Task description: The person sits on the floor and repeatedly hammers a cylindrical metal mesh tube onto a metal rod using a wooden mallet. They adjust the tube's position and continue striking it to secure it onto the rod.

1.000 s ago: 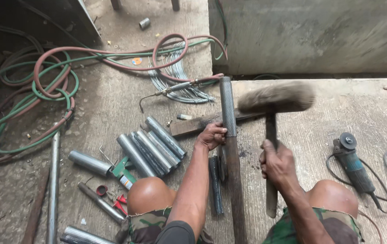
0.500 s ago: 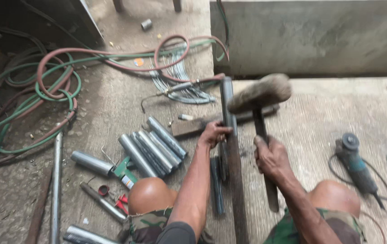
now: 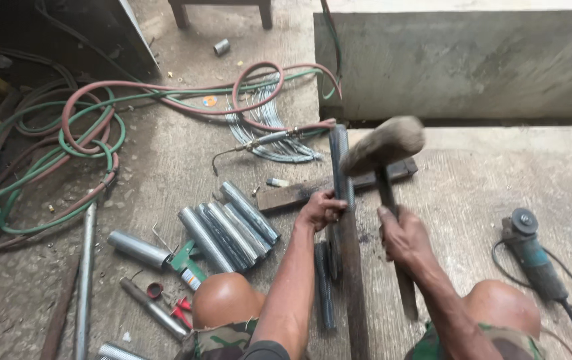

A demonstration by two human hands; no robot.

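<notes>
Hammer [image 3: 382, 145] was up in my right hand [image 3: 400, 235], fingers wrapped tight round its handle, the blurred head hanging just over the top of the ribbed rod [image 3: 341, 163]. My left hand [image 3: 322, 208] was closed on that rod partway along, I judge to pin it steady against a blow. The rod ran away from me along a long rusty bar [image 3: 352, 280] and crossed a flat steel block [image 3: 299, 193] lying on the concrete floor [image 3: 466, 193], which seemed to serve as an anvil under the struck end. Beside my left knee [image 3: 222, 300] I counted about five short ribbed pipes [image 3: 232, 227] bunched side by side, with one more lying apart to their left and another at the floor's near edge; the stack looked like pieces kept within reach. One angle grinder [image 3: 532, 257] lay well apart to my right, cable trailing. Two hoses [image 3: 86, 133], one red and one green, coiled across the far left of the floor, and a cutting torch [image 3: 266, 140] rested near a bundle of wire. One long thin pipe [image 3: 84, 280] lay along the left edge.
</notes>
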